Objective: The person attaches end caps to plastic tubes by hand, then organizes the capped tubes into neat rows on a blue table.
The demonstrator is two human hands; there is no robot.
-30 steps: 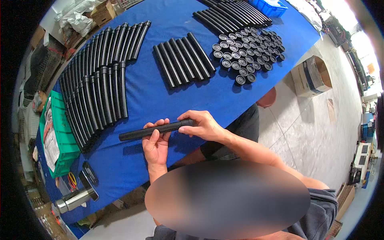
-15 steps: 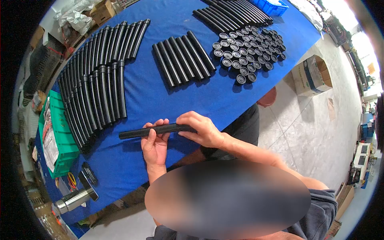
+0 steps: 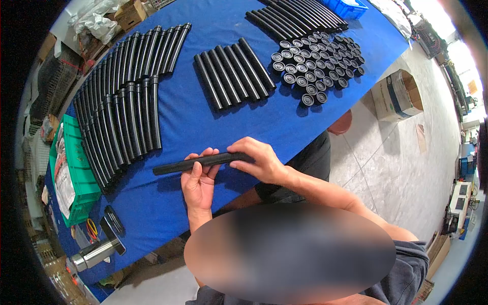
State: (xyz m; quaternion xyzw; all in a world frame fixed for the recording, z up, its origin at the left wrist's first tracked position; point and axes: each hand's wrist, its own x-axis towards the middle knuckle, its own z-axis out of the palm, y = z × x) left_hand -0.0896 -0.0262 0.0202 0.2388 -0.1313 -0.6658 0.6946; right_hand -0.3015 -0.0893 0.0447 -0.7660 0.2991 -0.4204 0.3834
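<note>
While a black tube (image 3: 178, 166) was held level over the blue surface (image 3: 180, 124), its middle was gripped by the left hand (image 3: 199, 189), with fingers curled beneath and thumb pressed against it. Its right end was clasped by the right hand (image 3: 262, 161), likewise closed. Loose tubes (image 3: 233, 72) and round black caps (image 3: 319, 73) were laid out beyond; a green crate (image 3: 86, 190) was noted at left.

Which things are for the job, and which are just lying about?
Seemingly for the job:
held black tube
plain tubes mid-table
cap-like round pieces
thicker-ended tubes

Probably just lying about:
metal flask
cardboard box on the floor
</note>
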